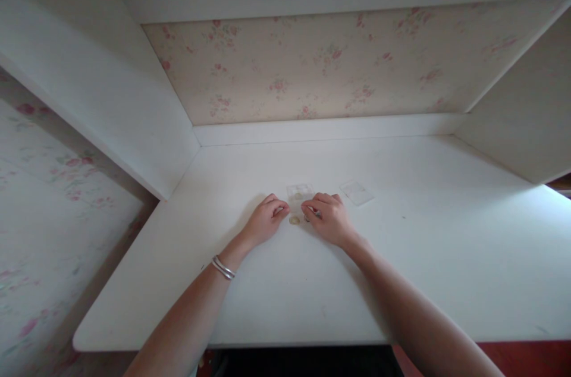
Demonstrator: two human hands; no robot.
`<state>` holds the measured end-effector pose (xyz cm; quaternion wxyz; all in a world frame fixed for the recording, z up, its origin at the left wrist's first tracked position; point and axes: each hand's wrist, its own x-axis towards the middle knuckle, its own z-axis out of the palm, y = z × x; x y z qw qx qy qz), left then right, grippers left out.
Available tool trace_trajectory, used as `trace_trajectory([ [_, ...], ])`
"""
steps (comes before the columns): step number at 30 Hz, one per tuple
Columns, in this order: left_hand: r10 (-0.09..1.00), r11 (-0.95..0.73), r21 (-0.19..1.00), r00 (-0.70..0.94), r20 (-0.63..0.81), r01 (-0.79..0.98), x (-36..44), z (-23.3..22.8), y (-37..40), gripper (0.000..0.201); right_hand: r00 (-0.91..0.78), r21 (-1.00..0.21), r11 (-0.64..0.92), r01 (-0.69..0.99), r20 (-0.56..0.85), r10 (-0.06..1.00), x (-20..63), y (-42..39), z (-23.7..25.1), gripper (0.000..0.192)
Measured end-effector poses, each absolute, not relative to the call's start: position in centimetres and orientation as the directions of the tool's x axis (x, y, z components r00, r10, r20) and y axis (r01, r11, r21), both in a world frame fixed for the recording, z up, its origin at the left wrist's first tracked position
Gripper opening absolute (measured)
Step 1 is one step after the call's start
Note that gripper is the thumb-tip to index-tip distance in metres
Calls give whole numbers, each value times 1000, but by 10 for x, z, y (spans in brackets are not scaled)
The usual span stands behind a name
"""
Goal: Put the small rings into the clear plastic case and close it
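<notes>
On the white desk [446, 246], between and just below the two hands, lay a small gold-toned round piece [294, 220], ring or coin, too small to tell. It looked light and stiff, probably smooth enough to slip; best judged a fingertip pinch at opposite edges of the rim. A second, darker round piece [307, 219] sat right beside the right hand's fingers, partly covered by them.

Left hand [268, 217]: thumb and index tips brought together, other fingers curled; anything between the tips could not be told. Right hand [328, 216]: same pinched shape, near the dark piece; whether it gripped anything was unclear.

Just beyond the fingertips stood a clear plastic case [306, 188], with a yellowish round item [298, 195] showing in or behind its wall. It seemed thin, light and brittle; side edges made the safer hold. Farther right, apart from the hands, a flat clear plastic lid or case [357, 193] lay angled, likely glossy, easier taken by a corner.

Silver bangles [223, 267] circled the left wrist. Floral wallpaper [330, 68] backed the desk.
</notes>
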<state>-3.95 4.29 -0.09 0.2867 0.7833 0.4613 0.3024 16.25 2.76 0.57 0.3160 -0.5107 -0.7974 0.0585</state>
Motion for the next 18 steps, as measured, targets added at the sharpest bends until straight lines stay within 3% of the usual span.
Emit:
trace_trajectory([
  [4, 912, -404, 702, 322, 256, 586, -39, 3, 45, 30, -464, -267, 570, 777, 368, 806, 154, 14, 14, 22],
  [8, 931, -364, 705, 214, 296, 609, -37, 4, 50, 31, -520, -176, 585, 792, 308, 797, 150, 8, 18, 22],
  [12, 932, -335, 697, 116, 342, 634, -32, 2, 62, 29, -534, -141, 578, 804, 259, 805, 150, 8, 17, 21],
  [18, 924, -348, 671, 121, 361, 654, -14, -3, 83, 23, -544, -154, 589, 793, 255, 800, 151, 8, 18, 23],
])
